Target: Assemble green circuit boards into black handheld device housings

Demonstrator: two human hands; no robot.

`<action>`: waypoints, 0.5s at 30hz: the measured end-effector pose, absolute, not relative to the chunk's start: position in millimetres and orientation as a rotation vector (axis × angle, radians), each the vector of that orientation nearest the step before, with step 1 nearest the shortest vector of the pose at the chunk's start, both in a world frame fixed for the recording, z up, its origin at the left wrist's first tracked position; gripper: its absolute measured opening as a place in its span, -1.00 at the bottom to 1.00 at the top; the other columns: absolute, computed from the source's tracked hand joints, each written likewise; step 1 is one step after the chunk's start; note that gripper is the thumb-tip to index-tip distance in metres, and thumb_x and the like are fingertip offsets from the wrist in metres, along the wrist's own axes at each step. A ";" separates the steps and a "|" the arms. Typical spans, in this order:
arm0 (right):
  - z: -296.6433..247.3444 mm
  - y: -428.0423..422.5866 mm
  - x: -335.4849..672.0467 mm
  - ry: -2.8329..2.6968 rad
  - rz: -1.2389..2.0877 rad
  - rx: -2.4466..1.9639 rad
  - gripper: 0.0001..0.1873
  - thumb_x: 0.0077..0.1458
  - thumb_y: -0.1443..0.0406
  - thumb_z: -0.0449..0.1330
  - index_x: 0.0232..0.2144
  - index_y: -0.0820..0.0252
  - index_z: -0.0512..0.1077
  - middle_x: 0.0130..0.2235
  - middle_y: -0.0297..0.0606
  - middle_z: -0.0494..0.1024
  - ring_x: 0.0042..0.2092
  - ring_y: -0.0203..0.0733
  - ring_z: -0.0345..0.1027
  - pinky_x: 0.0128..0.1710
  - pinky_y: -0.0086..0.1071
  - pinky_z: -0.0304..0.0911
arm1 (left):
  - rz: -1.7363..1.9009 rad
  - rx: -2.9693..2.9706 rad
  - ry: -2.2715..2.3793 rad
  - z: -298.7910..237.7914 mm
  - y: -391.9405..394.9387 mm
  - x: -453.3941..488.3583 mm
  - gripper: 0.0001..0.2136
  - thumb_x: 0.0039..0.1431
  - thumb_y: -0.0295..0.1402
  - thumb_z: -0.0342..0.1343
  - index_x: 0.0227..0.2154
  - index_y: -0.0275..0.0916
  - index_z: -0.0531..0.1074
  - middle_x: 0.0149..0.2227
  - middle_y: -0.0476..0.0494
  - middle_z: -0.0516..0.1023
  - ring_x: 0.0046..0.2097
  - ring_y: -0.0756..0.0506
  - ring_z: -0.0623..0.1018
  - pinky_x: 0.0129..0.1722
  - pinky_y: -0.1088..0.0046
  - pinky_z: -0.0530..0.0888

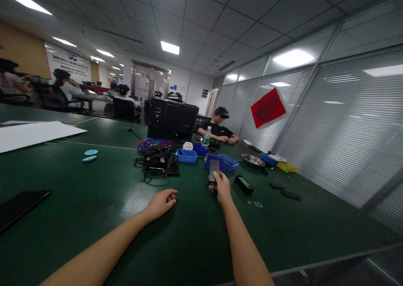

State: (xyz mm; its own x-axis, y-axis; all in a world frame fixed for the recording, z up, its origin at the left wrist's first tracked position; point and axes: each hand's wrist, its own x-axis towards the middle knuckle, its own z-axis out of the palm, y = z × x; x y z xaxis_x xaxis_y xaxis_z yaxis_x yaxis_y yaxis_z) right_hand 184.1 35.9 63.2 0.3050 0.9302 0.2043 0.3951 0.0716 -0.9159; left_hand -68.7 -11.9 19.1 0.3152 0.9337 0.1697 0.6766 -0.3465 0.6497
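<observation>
Right hand (223, 188) clamped on a dark device (214, 167): grasp complete, not yet released. Left hand (161, 203) apart, loosely curled, seemingly empty; black box (242, 186) right of both, untouched

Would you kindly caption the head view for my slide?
Right hand gripping a dark rectangular object at a green table, left hand loosely curled.

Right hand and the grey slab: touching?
Touching. The head view shows the right hand gripping the grey slab, with the thumb lying on its near end.
</observation>
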 end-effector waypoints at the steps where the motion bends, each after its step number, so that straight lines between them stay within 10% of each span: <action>1: 59.3 37.7 180.2 -1.212 0.820 -1.424 -0.58 0.11 0.10 -0.11 -0.08 0.23 0.22 -0.24 -0.15 0.43 -0.26 -0.14 0.37 -0.36 -0.28 0.37 | 0.738 2.122 1.426 19.5 -12.1 -68.7 -0.67 0.00 -0.36 -0.04 -0.12 -0.17 0.34 -0.26 -0.01 0.48 -0.32 0.02 0.43 -0.32 0.57 0.29; 8: 31.2 43.3 164.5 -1.492 0.974 -1.636 -0.61 0.15 0.12 -0.17 -0.22 0.29 0.27 -0.33 -0.15 0.43 -0.41 -0.23 0.38 -0.49 -0.34 0.35 | 0.756 2.125 1.403 16.1 -10.4 -69.1 -0.67 0.00 -0.34 -0.05 -0.12 -0.18 0.34 -0.25 -0.03 0.48 -0.30 0.00 0.43 -0.29 0.55 0.30; 15: 41.3 30.6 154.8 -1.815 0.431 -1.801 -0.63 0.09 0.15 -0.04 -0.22 0.30 0.39 -0.14 -0.03 0.38 -0.04 -0.05 0.21 0.01 -0.23 0.05 | 0.763 2.131 1.387 16.0 -9.7 -69.4 -0.68 0.00 -0.35 -0.05 -0.13 -0.18 0.35 -0.25 -0.03 0.49 -0.30 0.00 0.44 -0.28 0.54 0.30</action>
